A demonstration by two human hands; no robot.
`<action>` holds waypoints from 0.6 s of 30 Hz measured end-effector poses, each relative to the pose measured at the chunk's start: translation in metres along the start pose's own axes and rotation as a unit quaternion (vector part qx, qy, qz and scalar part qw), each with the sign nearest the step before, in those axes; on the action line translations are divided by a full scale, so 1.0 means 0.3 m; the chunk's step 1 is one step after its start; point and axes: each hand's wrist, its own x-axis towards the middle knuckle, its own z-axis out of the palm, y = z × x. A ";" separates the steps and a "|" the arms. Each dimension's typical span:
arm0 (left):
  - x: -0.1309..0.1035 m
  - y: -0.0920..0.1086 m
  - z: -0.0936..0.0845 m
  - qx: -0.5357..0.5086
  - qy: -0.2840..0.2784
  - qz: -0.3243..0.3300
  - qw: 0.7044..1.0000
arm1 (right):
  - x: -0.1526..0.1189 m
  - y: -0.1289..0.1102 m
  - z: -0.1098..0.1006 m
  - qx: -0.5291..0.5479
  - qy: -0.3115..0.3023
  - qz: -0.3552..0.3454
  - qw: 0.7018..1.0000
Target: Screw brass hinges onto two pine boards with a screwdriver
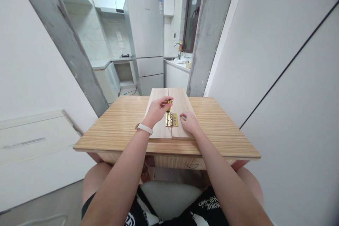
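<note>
Two pale boards lie side by side, the left board [159, 132] and the right board [178, 102]. Across their seam rests a brass hinge [172, 119]. Above its left leaf, my left hand [159, 108] pinches a yellow and black screwdriver [168, 106] by the handle, which stands upright; its tip is too small to make out. My right hand [188, 120] rests on the right board beside the hinge, its fingers curled together; what they hold, if anything, is hidden.
The boards lie on a wooden table [119, 123] with a drawer [194, 164] under its front edge. Beyond the table stand a grey fridge [147, 28] and a sink counter [176, 70]. White walls rise on both sides.
</note>
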 end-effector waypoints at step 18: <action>-0.010 0.046 0.012 -0.025 -0.063 0.007 0.998 | -0.004 -0.005 -0.005 0.006 0.005 0.000 1.000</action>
